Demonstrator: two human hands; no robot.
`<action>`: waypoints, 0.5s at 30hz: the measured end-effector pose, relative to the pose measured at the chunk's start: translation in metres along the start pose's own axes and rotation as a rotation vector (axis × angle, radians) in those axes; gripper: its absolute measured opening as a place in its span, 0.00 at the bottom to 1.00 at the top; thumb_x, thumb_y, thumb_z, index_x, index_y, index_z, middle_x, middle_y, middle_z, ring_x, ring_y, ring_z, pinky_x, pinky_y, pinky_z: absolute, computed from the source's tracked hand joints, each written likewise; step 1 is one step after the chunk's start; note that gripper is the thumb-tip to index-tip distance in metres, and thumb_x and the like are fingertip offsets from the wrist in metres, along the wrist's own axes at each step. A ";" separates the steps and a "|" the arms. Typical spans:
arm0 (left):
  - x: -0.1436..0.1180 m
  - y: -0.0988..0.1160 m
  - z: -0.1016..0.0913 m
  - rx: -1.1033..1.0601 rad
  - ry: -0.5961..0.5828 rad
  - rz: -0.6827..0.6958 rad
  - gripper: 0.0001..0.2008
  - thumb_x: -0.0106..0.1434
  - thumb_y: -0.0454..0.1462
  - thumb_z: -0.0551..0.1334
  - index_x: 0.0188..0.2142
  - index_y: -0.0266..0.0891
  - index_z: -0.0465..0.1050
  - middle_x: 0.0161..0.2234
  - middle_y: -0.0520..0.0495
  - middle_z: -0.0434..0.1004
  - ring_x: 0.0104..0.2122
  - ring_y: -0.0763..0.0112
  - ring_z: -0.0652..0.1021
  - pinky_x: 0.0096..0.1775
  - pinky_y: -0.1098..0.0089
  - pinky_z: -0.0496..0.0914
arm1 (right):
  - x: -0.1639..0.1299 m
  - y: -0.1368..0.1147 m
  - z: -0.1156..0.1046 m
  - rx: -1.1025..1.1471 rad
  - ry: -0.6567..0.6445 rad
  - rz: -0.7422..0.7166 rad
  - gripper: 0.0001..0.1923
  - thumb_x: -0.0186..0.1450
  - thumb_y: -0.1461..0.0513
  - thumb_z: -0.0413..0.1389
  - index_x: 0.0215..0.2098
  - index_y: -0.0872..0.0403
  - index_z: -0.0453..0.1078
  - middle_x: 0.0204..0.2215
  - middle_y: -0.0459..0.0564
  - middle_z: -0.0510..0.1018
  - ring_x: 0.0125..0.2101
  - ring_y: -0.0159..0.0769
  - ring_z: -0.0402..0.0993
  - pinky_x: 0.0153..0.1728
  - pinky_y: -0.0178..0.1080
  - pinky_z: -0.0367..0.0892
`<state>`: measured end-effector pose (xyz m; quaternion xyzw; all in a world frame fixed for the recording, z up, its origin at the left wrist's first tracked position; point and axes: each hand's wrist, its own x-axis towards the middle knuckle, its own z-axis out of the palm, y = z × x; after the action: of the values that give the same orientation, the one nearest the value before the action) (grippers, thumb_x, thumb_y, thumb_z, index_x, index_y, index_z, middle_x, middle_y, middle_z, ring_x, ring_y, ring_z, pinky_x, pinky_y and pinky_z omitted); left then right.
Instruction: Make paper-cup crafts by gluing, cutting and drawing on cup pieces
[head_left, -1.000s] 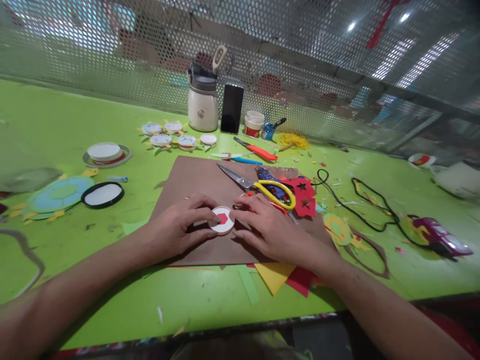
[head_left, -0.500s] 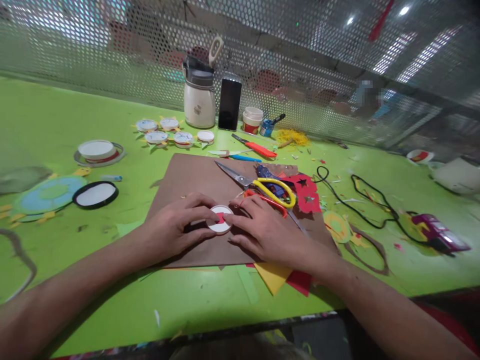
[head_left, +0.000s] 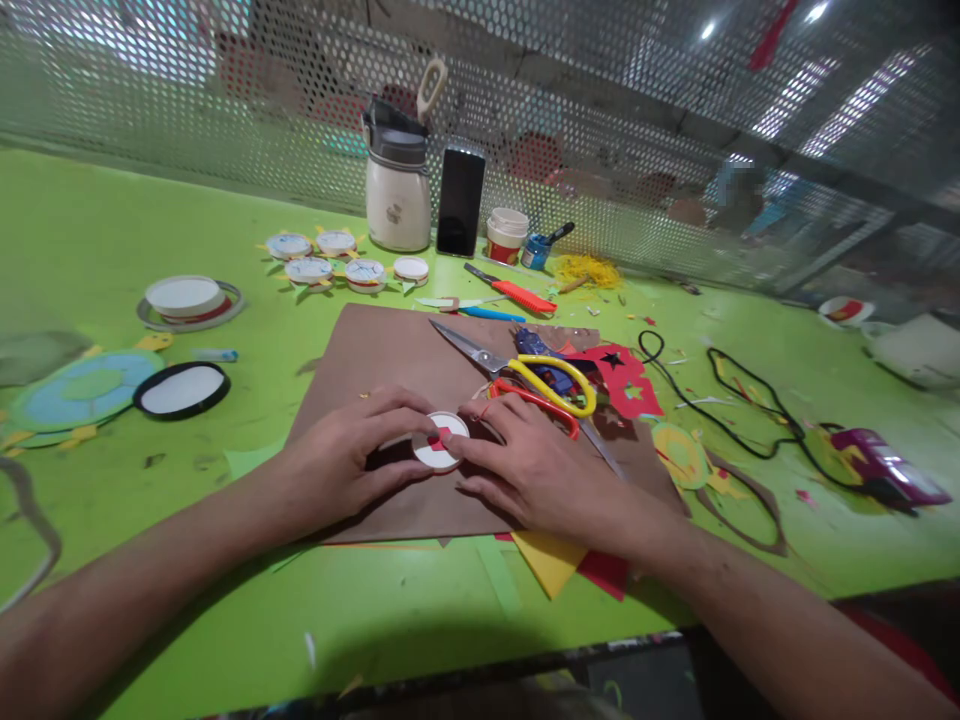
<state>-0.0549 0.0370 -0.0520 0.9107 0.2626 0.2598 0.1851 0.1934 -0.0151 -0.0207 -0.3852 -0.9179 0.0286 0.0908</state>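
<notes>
My two bare forearms reaching in from the lower corners, my left hand palm down with fingers curled inward, my right hand palm down, fingers extended leftward, fingertips of both nearly meeting.
</notes>
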 end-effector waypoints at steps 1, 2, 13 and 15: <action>-0.001 -0.001 0.000 0.002 -0.001 -0.003 0.11 0.68 0.40 0.63 0.49 0.42 0.74 0.50 0.43 0.76 0.48 0.63 0.78 0.49 0.66 0.71 | 0.000 0.001 0.000 -0.003 0.002 -0.004 0.19 0.74 0.55 0.50 0.60 0.53 0.68 0.57 0.59 0.68 0.53 0.51 0.64 0.56 0.54 0.65; -0.001 -0.001 0.001 0.001 -0.003 -0.006 0.11 0.68 0.40 0.63 0.49 0.42 0.74 0.51 0.43 0.76 0.48 0.63 0.78 0.50 0.65 0.71 | 0.000 0.001 0.001 -0.006 0.003 -0.009 0.19 0.74 0.56 0.50 0.59 0.53 0.69 0.57 0.59 0.68 0.54 0.51 0.64 0.56 0.54 0.65; -0.002 -0.001 0.001 0.013 0.009 -0.005 0.09 0.68 0.41 0.63 0.46 0.43 0.76 0.51 0.44 0.77 0.47 0.63 0.79 0.49 0.66 0.72 | -0.001 0.003 0.000 -0.021 -0.002 -0.030 0.18 0.74 0.57 0.50 0.59 0.53 0.68 0.58 0.60 0.68 0.55 0.51 0.64 0.55 0.54 0.66; -0.001 0.000 0.000 0.012 0.007 0.001 0.09 0.68 0.41 0.63 0.46 0.43 0.76 0.50 0.45 0.77 0.47 0.64 0.79 0.48 0.67 0.72 | -0.001 0.003 0.000 -0.025 -0.001 -0.031 0.18 0.74 0.57 0.50 0.59 0.53 0.68 0.57 0.60 0.68 0.54 0.51 0.65 0.55 0.54 0.67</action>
<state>-0.0558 0.0365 -0.0530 0.9109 0.2643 0.2615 0.1787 0.1957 -0.0136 -0.0212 -0.3719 -0.9242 0.0158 0.0859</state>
